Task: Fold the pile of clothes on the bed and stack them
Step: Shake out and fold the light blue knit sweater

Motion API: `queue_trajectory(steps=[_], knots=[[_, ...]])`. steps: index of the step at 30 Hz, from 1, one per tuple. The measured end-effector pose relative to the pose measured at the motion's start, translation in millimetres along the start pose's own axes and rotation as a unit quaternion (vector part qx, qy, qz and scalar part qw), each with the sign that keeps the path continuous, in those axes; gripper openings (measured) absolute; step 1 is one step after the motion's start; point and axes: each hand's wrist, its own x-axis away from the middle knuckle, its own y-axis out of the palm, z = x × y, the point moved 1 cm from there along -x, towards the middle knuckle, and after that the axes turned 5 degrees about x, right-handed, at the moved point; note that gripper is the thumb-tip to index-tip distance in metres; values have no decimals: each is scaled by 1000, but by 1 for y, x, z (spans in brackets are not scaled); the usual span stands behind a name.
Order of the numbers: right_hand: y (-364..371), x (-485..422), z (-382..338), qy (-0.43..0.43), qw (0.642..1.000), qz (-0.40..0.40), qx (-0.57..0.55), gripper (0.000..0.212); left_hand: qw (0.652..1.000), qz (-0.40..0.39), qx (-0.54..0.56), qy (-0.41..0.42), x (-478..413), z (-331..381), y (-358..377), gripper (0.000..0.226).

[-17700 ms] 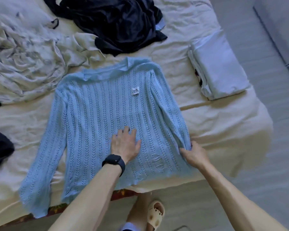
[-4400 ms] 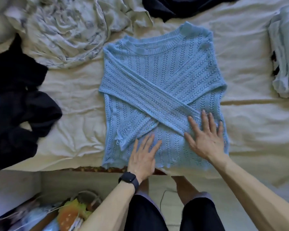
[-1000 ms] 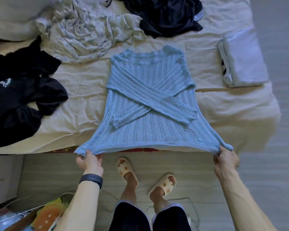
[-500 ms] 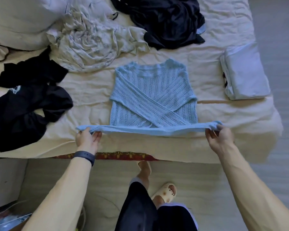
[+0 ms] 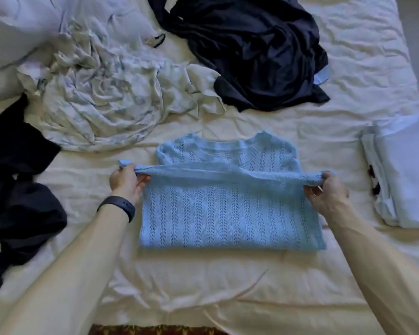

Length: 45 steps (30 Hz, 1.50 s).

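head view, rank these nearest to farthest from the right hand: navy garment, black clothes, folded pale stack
From the right hand, gripping the blue sweater:
1. folded pale stack, just to its right
2. navy garment, farther off, toward the top
3. black clothes, far left edge

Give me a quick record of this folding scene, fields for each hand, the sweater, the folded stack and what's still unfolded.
Left hand: pinches one hem corner of the light blue open-knit sweater
Right hand: pinches the other hem corner
Sweater: hem raised over the body near the collar, not laid down
Folded stack: pale blue folded cloth at the bed's right edge
Unfolded: crumpled grey-white garment; dark navy garment; black garment
Surface: cream bedsheet
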Motion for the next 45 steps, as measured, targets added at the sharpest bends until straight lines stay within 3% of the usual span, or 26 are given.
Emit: queue_trajectory(steps=[3, 5, 7, 12, 14, 15, 16, 17, 19, 22, 23, 24, 26, 28, 29, 32, 34, 37, 39, 42, 45], knots=[[23, -17, -7, -1, 999, 37, -12, 14, 1000, 18, -4, -8, -23, 3, 21, 13], [36, -26, -18, -9, 998, 50, -22, 32, 1000, 6, 4, -22, -32, 6, 32, 1], [48, -35, -32, -8, 998, 50, -35, 38, 1000, 0, 3, -29, -39, 9, 42, 10], [71, -51, -49, 2, 999, -24, -48, 12, 994, -92, -52, -22, -43, 18, 65, 23], [70, -56, -44, -17, 999, -25, -19, 9, 982, -93, -154, 49, -40, 13, 70, 24], [66, -57, -40, -55, 998, -23, 21, 7, 955, -83, -256, 124, -38, 9, 71, 33], [61, -57, -35, -118, 988, -19, 93, 16, 898, -81, -379, 209, -35, 3, 71, 41], [55, -56, -29, -194, 961, -20, 197, 27, 818, -91, -484, 297, -31, -4, 73, 48], [48, -52, -19, -344, 842, -44, 412, 45, 661, -139, -600, 429, -18, -19, 84, 56], [52, -54, -12, -494, 631, -108, 588, 49, 493, -229, -682, 489, -5, -43, 112, 55], [55, -57, -14, -515, 584, -118, 617, 46, 454, -245, -693, 504, -4, -49, 121, 49], [59, -61, -17, -523, 558, -123, 633, 42, 424, -254, -696, 521, -5, -53, 129, 40], [64, -70, -25, -525, 546, -123, 642, 30, 390, -261, -682, 562, -9, -54, 138, 22], [67, -76, -31, -545, 532, -112, 639, 16, 385, -262, -657, 593, -15, -49, 142, 9], [68, -79, -32, -559, 524, -103, 634, 12, 399, -254, -649, 595, -18, -46, 144, 10], [73, -88, -34, -557, 553, -81, 614, 14, 511, -226, -631, 539, -25, -37, 151, 20], [77, -93, -36, -518, 596, -66, 610, 18, 555, -221, -634, 491, -31, -33, 156, 19], [82, -96, -37, -487, 607, -89, 622, 29, 547, -237, -646, 476, -37, -31, 157, 26], [79, -94, -35, -495, 580, -114, 637, 43, 541, -233, -642, 490, -39, -27, 147, 33], [67, -95, -32, -527, 508, -132, 668, 56, 533, -203, -666, 481, -41, -22, 121, 45], [66, -96, -31, -543, 495, -113, 669, 52, 498, -158, -712, 470, -48, -17, 97, 45]])
